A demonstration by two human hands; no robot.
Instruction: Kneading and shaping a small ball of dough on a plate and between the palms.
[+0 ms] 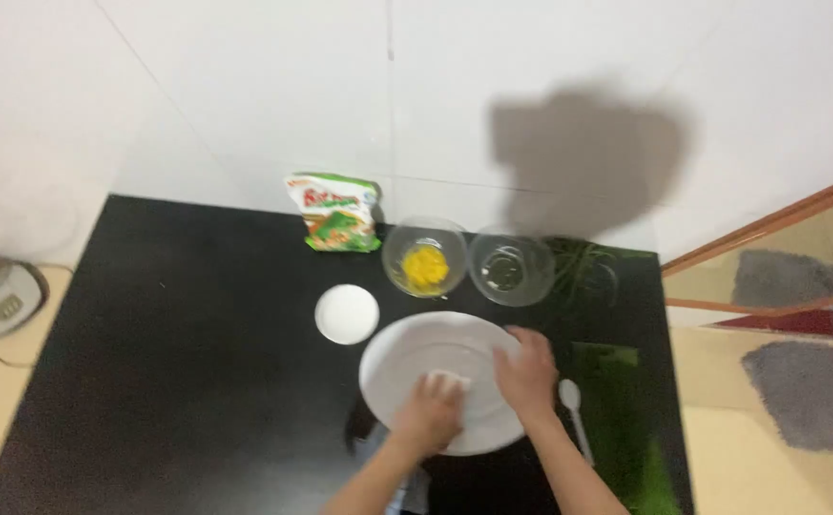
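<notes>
Left hand: you're pressing curled fingers onto a pale lump on the white plate.
Right hand: you're resting it flat beside the lump; grip unclear.

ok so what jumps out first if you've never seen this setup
The big white plate near the front of the black table, with the left hand and right hand both on it, pressing something small and pale. Behind it, a glass bowl of bright yellow pieces sits beside an empty-looking glass bowl, and a green snack bag stands at the back edge.
</notes>
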